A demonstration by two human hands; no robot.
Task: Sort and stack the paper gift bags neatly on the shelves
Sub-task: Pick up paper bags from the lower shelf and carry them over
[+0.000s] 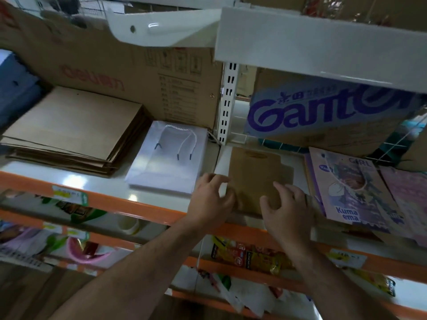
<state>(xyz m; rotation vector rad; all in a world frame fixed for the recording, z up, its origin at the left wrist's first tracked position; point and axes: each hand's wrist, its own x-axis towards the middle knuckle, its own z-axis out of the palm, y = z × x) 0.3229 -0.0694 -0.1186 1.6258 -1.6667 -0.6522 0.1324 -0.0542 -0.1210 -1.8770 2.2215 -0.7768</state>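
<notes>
Reference landmark: the white slotted steel upright (pixel 227 105) that divides the two shelf bays.

Item in hand: a small brown kraft-paper bag (pixel 256 174), lying flat on the white shelf with the orange front rail (pixel 143 210), just right of the upright's foot. It may be the top of a short stack; blur prevents a count. Its long axis runs from the front rail back toward the rear, with the die-cut handle slot at the far end.

Left hand (pixel 212 197): at the bag's near corner on the side facing the upright, fingers curled round that edge and gripping it.

Right hand (pixel 286 204): on the near corner away from the upright, with bent, spread fingers lying on the top face. Whether it grasps the near edge or only presses cannot be told.

Both hands bracket the near end and neither is markedly closer. In my judgement the bag lies directly ahead of them, so squaring it calls for a push along its length, away from the rail.

Neighbours: a white glossy bag with a white cord handle (pixel 166 158) lies just left of the upright, and a stack of large flat brown bags (pixel 74 130) lies further left. Lilac printed bags (pixel 353 188) lie well right of the upright, close beside the item. Their overlap poses a snagging risk.
</notes>
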